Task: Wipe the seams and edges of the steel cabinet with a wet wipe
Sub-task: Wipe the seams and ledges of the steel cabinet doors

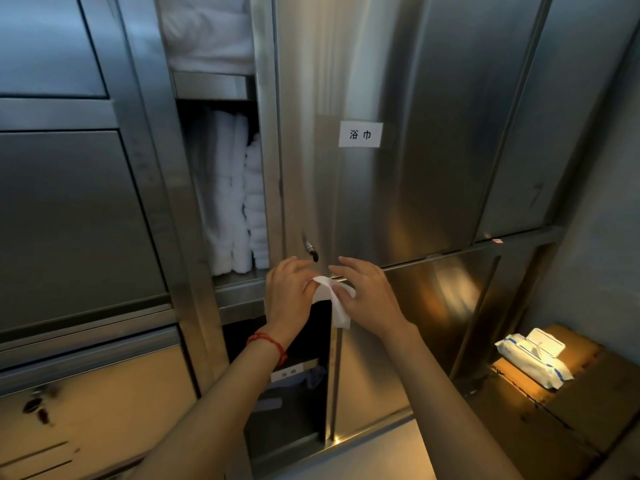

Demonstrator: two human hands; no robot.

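While both hands meet at the bottom edge of the steel cabinet door (381, 188), one wet wipe (334, 299) sits between them, pinched by left hand (291, 292) at its upper left corner and by right hand (367, 296) from the other side; the rest of the wipe hangs down below the right thumb. Left fingers curl round the wipe's top, right fingers mostly stretched forward with tips touching the horizontal seam (433, 259) just above the hand. One key (311, 249) in the door lock, just above left fingertips. One red string bracelet (268, 342) on left wrist. One white paper label (360, 134) on the door, well above both hands. Up and left of left hand, open compartment with folded white towels (239, 195), several stacks, count unclear. One opened wipe pack (533, 358) on cardboard box (588, 386), well to the right of and below right hand
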